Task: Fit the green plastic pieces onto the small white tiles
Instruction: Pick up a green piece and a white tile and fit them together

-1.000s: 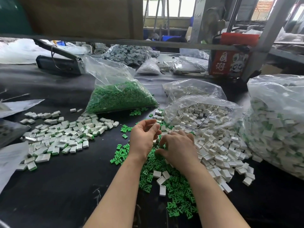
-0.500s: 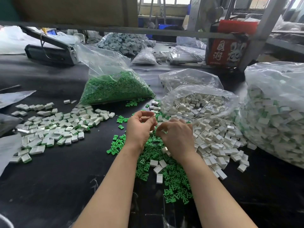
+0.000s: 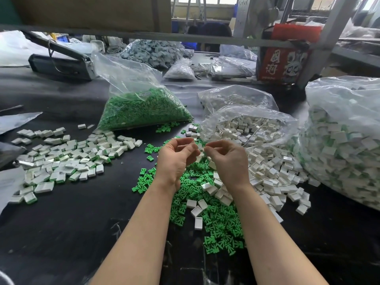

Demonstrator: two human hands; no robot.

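Both hands are raised above the black table (image 3: 67, 233), fingertips meeting near the centre of the view. The left hand (image 3: 176, 159) has its fingers curled inward, and the right hand (image 3: 226, 161) also; between them they pinch a small white tile (image 3: 200, 148), but it is mostly hidden by the fingers, so I cannot tell its long axis or which way it points. Under the hands lies a loose heap of green plastic pieces (image 3: 213, 221), spreading toward 6 o'clock, with several single white tiles on top of it, lying at mixed angles. At 3 o'clock is a pile of white tiles (image 3: 273, 171) which spills from one open clear bag (image 3: 250, 122). At 9 o'clock many finished tiles with green edges (image 3: 67, 161) are scattered flat. One bag of green pieces (image 3: 144, 110) lies at 11 o'clock, and one big bag of finished tiles (image 3: 345, 140) stands at the right edge. The pieces are too many for counting. A red box (image 3: 281, 62) stands at 1 o'clock behind a metal frame.
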